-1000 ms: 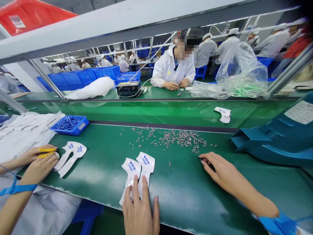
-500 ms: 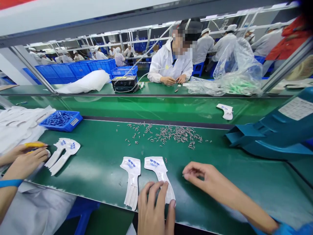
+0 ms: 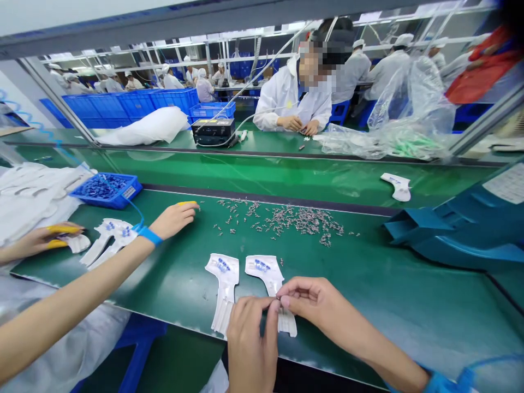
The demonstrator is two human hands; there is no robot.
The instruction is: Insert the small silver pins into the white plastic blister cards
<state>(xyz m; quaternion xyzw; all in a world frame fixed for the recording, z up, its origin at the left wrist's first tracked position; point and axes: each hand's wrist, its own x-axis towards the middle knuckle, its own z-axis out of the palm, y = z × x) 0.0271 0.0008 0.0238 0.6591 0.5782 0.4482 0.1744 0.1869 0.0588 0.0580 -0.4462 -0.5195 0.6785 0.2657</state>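
Note:
Over the right-hand white plastic shell half (image 3: 262,266), the fingertips of both my hands meet. My left hand (image 3: 251,338) is closed in a pinch, thumb against forefinger. My right hand (image 3: 317,303) also pinches, its tips touching those of the left. A tiny dark piece seems to sit between them, too small to name. A second white shell half (image 3: 225,281) lies just to the left. Blue pieces show in the upper part of both shells. Beyond them, small metal parts (image 3: 303,219) are scattered in a loose heap.
From the left, a co-worker's hand (image 3: 174,218) reaches toward the metal parts; their other hand (image 3: 61,240) holds a white piece. A blue tray (image 3: 108,201) contains blue pieces. A teal chute-like container (image 3: 450,229) stands at right. Another shell (image 3: 397,185) lies across the dark strip.
My right hand has moved left to meet my left hand, whose fingers have closed into a pinch. The co-worker's nearer arm has stretched out to the right. The view has shifted slightly.

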